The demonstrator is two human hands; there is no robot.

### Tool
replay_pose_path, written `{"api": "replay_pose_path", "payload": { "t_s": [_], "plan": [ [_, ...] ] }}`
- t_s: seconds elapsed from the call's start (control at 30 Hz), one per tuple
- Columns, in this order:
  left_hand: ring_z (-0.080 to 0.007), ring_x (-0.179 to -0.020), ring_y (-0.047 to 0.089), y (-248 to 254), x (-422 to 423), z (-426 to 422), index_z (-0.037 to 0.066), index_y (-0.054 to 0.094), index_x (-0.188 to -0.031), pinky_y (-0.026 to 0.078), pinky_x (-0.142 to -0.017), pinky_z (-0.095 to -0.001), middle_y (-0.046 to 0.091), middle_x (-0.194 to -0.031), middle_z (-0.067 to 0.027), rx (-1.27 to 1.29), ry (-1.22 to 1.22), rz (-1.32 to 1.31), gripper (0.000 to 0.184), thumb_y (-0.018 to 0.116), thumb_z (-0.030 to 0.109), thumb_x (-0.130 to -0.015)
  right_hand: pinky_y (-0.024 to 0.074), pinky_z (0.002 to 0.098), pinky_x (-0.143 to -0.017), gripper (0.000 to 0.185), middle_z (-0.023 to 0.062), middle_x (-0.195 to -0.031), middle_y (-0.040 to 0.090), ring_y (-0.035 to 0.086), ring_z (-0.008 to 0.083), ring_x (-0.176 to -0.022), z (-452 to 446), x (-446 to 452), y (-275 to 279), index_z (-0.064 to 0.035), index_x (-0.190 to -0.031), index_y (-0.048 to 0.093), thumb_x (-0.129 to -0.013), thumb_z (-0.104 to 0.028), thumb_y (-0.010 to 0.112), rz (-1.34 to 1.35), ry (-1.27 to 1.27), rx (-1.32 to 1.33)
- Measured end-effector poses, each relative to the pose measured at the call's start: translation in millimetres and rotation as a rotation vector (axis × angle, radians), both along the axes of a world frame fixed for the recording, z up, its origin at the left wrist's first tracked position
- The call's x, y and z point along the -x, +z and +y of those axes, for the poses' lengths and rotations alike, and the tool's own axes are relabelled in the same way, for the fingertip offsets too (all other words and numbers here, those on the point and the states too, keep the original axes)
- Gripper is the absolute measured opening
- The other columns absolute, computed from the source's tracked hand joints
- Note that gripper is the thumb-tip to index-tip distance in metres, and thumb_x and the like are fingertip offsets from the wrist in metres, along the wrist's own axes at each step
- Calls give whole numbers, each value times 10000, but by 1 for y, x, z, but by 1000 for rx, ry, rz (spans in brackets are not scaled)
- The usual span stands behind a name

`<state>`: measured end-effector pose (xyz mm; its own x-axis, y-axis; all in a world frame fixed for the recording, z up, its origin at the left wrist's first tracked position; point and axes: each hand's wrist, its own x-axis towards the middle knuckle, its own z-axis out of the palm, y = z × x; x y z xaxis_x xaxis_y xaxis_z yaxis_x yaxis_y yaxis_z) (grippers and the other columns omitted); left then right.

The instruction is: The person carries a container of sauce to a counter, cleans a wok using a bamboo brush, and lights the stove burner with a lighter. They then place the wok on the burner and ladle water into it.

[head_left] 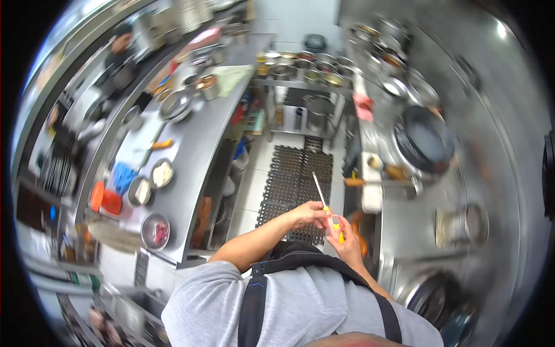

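Observation:
In front of my chest, a long-necked gas lighter [335,224] with a red and yellow body points its thin metal barrel up and away from me. My right hand [347,245] is closed around the lighter's handle. The fingers of my left hand [309,214] pinch the body near the base of the barrel. No flame shows at the tip. Below the lighter lies a black perforated rubber mat [283,179] on the floor.
At left, a steel counter [193,168] bears bowls, an orange-handled knife [162,144] and a red container [106,198]. At right, a cooking range holds a large dark wok [425,139]. Several pots of ingredients stand on a far shelf [289,85]. Another person [120,55] is beyond the left counter.

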<state>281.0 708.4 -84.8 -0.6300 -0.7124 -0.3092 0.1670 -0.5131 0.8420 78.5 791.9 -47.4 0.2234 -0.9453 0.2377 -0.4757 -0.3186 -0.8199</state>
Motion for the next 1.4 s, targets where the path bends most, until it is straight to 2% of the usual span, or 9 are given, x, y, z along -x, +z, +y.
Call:
{"api": "replay_pose_path", "payload": {
  "t_s": [0.23, 0.43, 0.63, 0.83, 0.9, 1.03, 1.17, 1.27, 1.4],
  "plan": [
    [-170, -821, 671, -24, -143, -38, 26, 593, -1100, 541, -654, -275, 680, -990, -89, -67, 730, -11, 263, 611, 237, -943, 546, 308, -660, 629, 134, -1004, 654, 654, 175, -757, -138, -59, 1, -34, -1370, 475, -814, -158, 741, -4, 186, -157],
    [-198, -872, 673, -18, -209, -77, 47, 588, -1081, 525, -729, -308, 686, -976, -91, -130, 1184, -77, 223, 619, 206, -929, 484, 244, -589, 194, 76, -656, 670, 627, 103, -621, -246, -86, 51, 46, -807, 698, -866, -137, 672, 17, 427, -363],
    [-180, -763, 664, 97, -291, -141, 12, 573, -1111, 543, -681, -300, 668, -976, -92, 179, 1521, -236, 238, 620, 142, -918, 544, 317, -562, 281, 114, -821, 693, 679, 230, -664, -322, -146, 289, -13, -1004, 685, -738, -80, 749, -556, 1179, 584],
    [-154, -769, 640, 245, -422, -210, 26, 559, -1147, 542, -707, -302, 662, -948, -66, 768, 1692, -226, 262, 624, 165, -934, 574, 306, -514, 401, 80, -941, 700, 680, 235, -680, -384, -179, 356, -255, -1192, 611, -836, -89, 689, -775, 1415, 892],
    [-163, -823, 667, 290, -478, -239, 22, 566, -1110, 556, -749, -298, 678, -986, -73, 889, 1642, -222, 220, 620, 146, -936, 574, 296, -509, 439, 72, -967, 697, 677, 230, -690, -416, -197, 345, -292, -1194, 613, -825, -63, 680, -737, 1457, 1016],
    [-227, -858, 687, 370, -605, -315, 22, 572, -1065, 580, -708, -331, 675, -1008, -108, 939, 1738, -114, 197, 637, 147, -928, 529, 299, -566, 171, 125, -804, 672, 656, 211, -634, -464, -223, 263, -75, -910, 678, -742, -41, 665, -392, 743, 854],
    [-214, -743, 692, 436, -715, -387, 17, 615, -1011, 578, -590, -314, 692, -897, -126, 892, 1782, 29, 141, 624, 125, -922, 463, 241, -624, 355, 58, -812, 640, 563, 103, -661, -522, -243, 81, -14, -1213, 601, -862, -57, 625, -268, 278, -186],
    [-192, -648, 683, 450, -808, -426, 10, 635, -986, 542, -502, -288, 693, -828, -131, 838, 1791, -51, 147, 626, 140, -916, 484, 336, -522, 334, 109, -595, 593, 596, 167, -518, -481, -190, -44, 13, -1131, 640, -817, -100, 641, 151, -5, -228],
    [-189, -583, 625, 436, -838, -453, 35, 621, -864, 479, -471, -276, 652, -732, -86, 949, 1709, -69, 136, 572, 153, -911, 516, 398, -671, 348, 179, -743, 652, 662, 302, -705, -383, -139, -108, -60, -1108, 655, -773, -151, 673, 397, -116, -415]
  ]
}}
